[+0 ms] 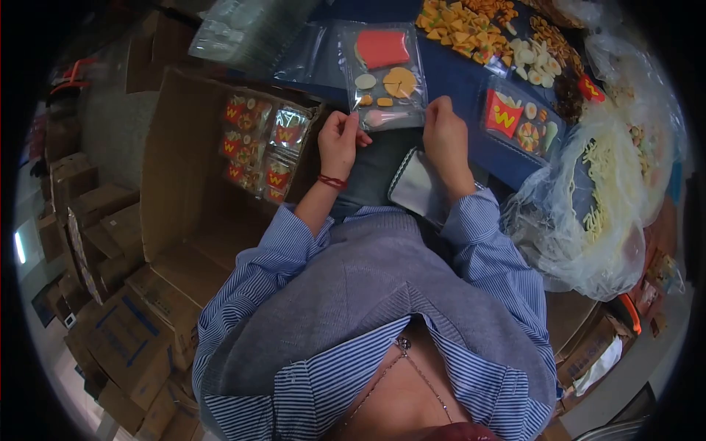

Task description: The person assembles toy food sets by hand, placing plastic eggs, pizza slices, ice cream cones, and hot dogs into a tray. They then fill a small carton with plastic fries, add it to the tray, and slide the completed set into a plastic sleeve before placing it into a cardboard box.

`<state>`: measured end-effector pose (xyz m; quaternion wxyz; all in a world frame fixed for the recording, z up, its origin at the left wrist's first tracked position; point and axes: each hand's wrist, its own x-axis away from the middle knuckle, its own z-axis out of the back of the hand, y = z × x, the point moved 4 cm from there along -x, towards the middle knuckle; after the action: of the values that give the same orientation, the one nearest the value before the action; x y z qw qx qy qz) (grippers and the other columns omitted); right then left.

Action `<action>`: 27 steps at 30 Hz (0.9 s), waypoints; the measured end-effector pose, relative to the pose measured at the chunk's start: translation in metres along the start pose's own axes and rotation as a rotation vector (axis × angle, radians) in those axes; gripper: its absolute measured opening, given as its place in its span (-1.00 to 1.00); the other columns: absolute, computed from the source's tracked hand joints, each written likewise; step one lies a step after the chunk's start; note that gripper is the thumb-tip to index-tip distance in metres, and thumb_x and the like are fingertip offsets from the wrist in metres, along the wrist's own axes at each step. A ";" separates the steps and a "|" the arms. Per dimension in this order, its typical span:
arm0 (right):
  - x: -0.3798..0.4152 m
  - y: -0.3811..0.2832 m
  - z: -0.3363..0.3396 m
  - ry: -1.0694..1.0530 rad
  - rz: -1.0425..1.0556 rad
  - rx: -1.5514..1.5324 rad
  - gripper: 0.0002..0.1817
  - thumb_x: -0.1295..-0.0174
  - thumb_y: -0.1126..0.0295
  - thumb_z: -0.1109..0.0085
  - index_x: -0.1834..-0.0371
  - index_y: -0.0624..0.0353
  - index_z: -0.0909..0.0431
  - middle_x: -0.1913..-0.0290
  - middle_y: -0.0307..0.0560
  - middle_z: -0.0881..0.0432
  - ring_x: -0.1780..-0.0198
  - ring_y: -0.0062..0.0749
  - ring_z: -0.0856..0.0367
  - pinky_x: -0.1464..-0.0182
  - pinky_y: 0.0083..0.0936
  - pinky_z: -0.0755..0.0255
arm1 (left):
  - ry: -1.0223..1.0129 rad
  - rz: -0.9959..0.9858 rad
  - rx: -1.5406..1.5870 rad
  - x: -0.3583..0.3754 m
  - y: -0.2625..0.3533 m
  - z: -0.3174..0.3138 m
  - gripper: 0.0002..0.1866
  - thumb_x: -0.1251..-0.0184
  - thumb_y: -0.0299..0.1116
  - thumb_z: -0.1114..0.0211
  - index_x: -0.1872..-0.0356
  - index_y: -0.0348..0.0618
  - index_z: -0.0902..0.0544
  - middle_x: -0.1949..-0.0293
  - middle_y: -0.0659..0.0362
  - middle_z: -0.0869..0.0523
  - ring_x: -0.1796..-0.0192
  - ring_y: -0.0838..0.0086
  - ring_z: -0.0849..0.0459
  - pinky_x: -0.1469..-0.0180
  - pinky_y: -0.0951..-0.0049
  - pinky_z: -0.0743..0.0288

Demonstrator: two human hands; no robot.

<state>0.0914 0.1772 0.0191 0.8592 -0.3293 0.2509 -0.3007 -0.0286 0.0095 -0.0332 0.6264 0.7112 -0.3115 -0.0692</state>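
Observation:
A clear plastic blister pack of toy food lies at the front edge of the blue table, its near end toward me. Inside it are a red fries carton, an orange round piece, a white oval and a few small pieces. My left hand pinches its near left corner. At the near right corner, my right hand is closed on the pack's edge, its fingertips partly hidden. Below my right hand, a flat clear plastic piece rests on my lap. To the right sits another filled pack showing a red carton with a yellow W.
Left of me an open cardboard box holds several filled packs. Stacked empty clear shells stand at the back left. Orange toy pieces and white-and-yellow pieces lie in piles. A plastic bag holds pale strands.

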 end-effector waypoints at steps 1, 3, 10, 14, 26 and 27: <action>-0.002 -0.003 -0.002 -0.052 -0.020 0.111 -0.87 -0.22 0.53 -0.07 0.18 0.24 -0.44 0.49 0.09 -0.63 0.46 0.15 -0.61 0.41 -0.15 -0.46 | 0.004 0.079 0.078 0.000 -0.003 -0.002 -0.83 -0.42 -0.35 -0.20 0.36 -0.17 -0.48 0.55 0.24 -0.59 0.51 0.55 -0.63 0.48 0.63 -0.45; -0.004 -0.006 -0.001 -0.093 -0.033 0.221 -0.83 -0.20 0.52 -0.05 0.15 0.23 -0.41 0.49 0.12 -0.63 0.45 0.22 -0.60 0.42 -0.08 -0.46 | 0.052 0.153 0.213 0.002 -0.005 -0.005 -0.84 -0.42 -0.33 -0.21 0.35 -0.15 -0.49 0.56 0.25 -0.59 0.52 0.56 -0.62 0.49 0.63 -0.44; 0.011 -0.068 0.006 -0.183 0.669 0.336 -0.37 -0.09 0.40 -0.23 -0.31 0.06 -0.33 -0.28 -0.04 -0.43 -0.33 -0.17 -0.38 -0.27 -0.26 -0.32 | -0.109 0.662 0.843 -0.004 -0.033 0.002 -0.86 -0.37 -0.23 -0.28 0.29 -0.03 -0.59 0.59 0.32 -0.57 0.59 0.64 -0.54 0.59 0.75 -0.43; 0.008 -0.042 -0.014 -0.163 0.690 0.289 -0.47 -0.07 0.48 -0.20 -0.20 0.12 -0.43 -0.26 -0.04 -0.47 -0.32 -0.15 -0.41 -0.30 -0.19 -0.31 | -0.427 0.573 0.630 -0.007 -0.034 0.009 -0.80 -0.44 -0.13 -0.18 0.24 -0.01 -0.59 0.48 0.34 -0.59 0.45 0.67 -0.59 0.47 0.69 -0.50; -0.116 -0.077 0.011 0.231 0.350 -0.809 -0.66 -0.24 0.47 -0.16 -0.09 0.24 -0.44 0.05 -0.02 -0.60 0.03 -0.25 -0.58 0.01 -0.42 -0.45 | -0.397 -0.040 0.085 -0.072 0.209 -0.096 -0.41 -0.44 0.05 -0.02 -0.29 -0.18 -0.35 -0.20 0.09 -0.50 -0.05 0.35 -0.62 -0.04 0.32 -0.51; -0.152 -0.068 -0.005 0.248 0.195 -1.037 -0.68 -0.30 0.41 -0.15 -0.08 0.25 -0.43 0.10 -0.07 -0.60 0.09 -0.36 -0.57 0.05 -0.46 -0.44 | -0.393 -0.047 0.077 -0.079 0.225 -0.101 -0.41 -0.44 0.05 -0.02 -0.29 -0.18 -0.35 -0.20 0.09 -0.50 -0.05 0.35 -0.62 -0.04 0.32 -0.51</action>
<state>-0.0413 0.2375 0.0999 0.5721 -0.6472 0.4952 -0.0928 -0.1224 0.1323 0.1750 0.5242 0.7145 -0.4135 -0.2092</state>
